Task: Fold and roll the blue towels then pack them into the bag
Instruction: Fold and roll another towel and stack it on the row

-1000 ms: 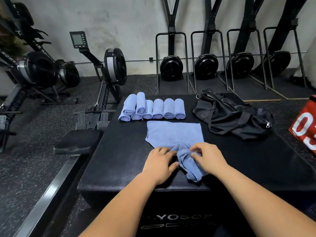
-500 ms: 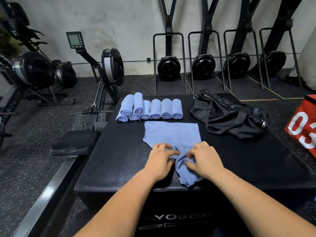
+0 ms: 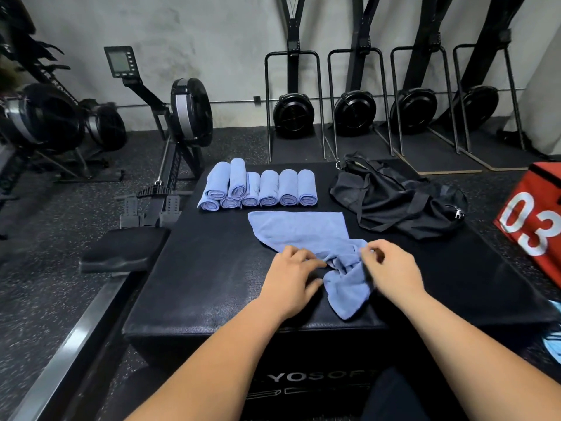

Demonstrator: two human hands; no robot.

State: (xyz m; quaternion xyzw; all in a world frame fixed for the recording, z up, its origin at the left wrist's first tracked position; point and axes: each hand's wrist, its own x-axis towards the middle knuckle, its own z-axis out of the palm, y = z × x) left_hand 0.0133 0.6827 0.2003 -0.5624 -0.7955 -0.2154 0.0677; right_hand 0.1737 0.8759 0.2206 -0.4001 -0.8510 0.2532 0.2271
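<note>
Blue towel (image 3: 299, 230) lies half spread in the middle of the black box (image 3: 212, 268), but its near end is bunched and twisted between the two hands. The left hand (image 3: 290, 279) pinches the crumpled cloth between bent fingers and thumb. The right hand (image 3: 393, 268) has its fingers curled at the other side of the bunch and seems to pinch a fold too, though blur makes this less sure. The loose tail lies close to the near edge of the box.

If the hands pull unevenly, the flat far part can drag askew, and then the fold comes crooked and the roll loose. A strong push forward can slide the far edge into the rolled towels (image 3: 261, 189) just behind and disturb them. The bag (image 3: 394, 202) lies collapsed at the right, apart from the work.
</note>
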